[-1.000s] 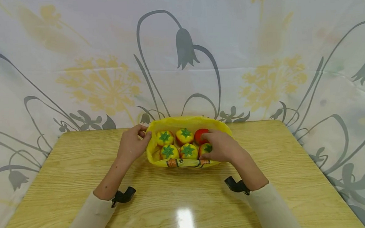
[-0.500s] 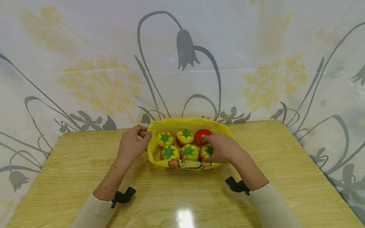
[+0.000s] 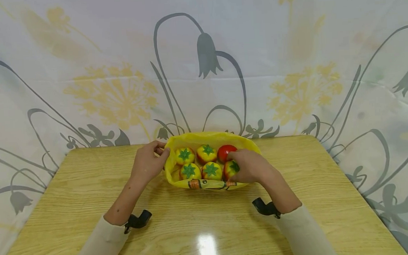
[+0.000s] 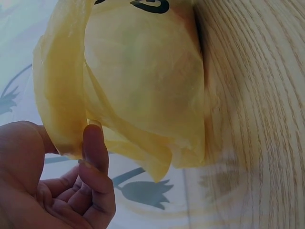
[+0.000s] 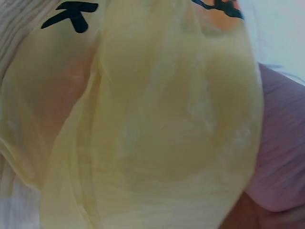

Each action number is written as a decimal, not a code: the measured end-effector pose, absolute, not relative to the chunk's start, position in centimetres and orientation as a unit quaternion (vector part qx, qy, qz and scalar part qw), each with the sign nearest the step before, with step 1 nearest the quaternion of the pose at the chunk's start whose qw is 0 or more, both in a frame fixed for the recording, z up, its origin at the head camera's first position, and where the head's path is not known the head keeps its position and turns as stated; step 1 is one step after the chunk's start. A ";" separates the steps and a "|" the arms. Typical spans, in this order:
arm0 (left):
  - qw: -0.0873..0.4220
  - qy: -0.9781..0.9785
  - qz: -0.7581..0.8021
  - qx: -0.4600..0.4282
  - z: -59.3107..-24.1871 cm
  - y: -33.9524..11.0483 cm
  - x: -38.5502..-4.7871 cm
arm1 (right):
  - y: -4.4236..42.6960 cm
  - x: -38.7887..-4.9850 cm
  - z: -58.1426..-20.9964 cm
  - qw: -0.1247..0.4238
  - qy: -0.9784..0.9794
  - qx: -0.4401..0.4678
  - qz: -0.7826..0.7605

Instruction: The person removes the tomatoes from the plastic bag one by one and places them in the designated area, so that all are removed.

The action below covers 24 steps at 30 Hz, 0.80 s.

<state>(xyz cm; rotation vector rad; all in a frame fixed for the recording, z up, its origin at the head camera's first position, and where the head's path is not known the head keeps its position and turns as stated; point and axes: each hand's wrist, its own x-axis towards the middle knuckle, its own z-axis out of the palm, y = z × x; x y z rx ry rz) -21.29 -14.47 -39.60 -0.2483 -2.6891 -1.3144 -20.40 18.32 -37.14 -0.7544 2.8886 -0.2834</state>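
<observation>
In the head view, a yellow plastic bag (image 3: 204, 136) lies with its mouth wide, facing up. Two rows of toy fruits sit inside: several yellow-red ones (image 3: 211, 170) with green star-shaped leaf tops and one plain red fruit (image 3: 227, 152) at back right. My left hand (image 3: 148, 161) pinches the bag's left rim; the left wrist view shows the plastic (image 4: 143, 71) between thumb and fingers. My right hand (image 3: 249, 165) reaches over the right rim, thumb and fingers around the front right toy fruit (image 3: 229, 168). In the right wrist view the bag wall hides the fingertips.
The bag stands near the back edge of a wooden table (image 3: 195, 220). Behind the table hangs a pale curtain (image 3: 118, 70) printed with flowers. A black wrist mount (image 3: 138, 219) sits on the left wrist, another (image 3: 265, 208) on the right.
My right hand has shifted very slightly within the bag, and more of the red fruit shows. The front bag edge has settled slightly lower. My left hand stays on the rim.
</observation>
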 end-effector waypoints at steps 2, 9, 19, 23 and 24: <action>0.071 -0.893 -0.436 -0.084 -39.6 -14.5 -21.3 | 18.5 -20.3 -36.9 0.066 0.960 -0.252 -0.102; 0.074 -0.897 -0.428 -0.082 -39.7 -14.5 -21.3 | 19.0 -20.0 -36.1 0.053 0.957 -0.251 -0.136; 0.077 -0.899 -0.424 -0.081 -39.8 -14.5 -21.4 | 20.0 -19.7 -35.1 0.018 0.949 -0.263 -0.172; 0.082 -0.899 -0.423 -0.084 -39.7 -14.4 -21.3 | 20.5 -19.8 -35.0 -0.004 0.947 -0.264 -0.184; 0.083 -0.898 -0.423 -0.085 -39.7 -14.4 -21.3 | 20.6 -19.8 -35.0 -0.008 0.946 -0.263 -0.189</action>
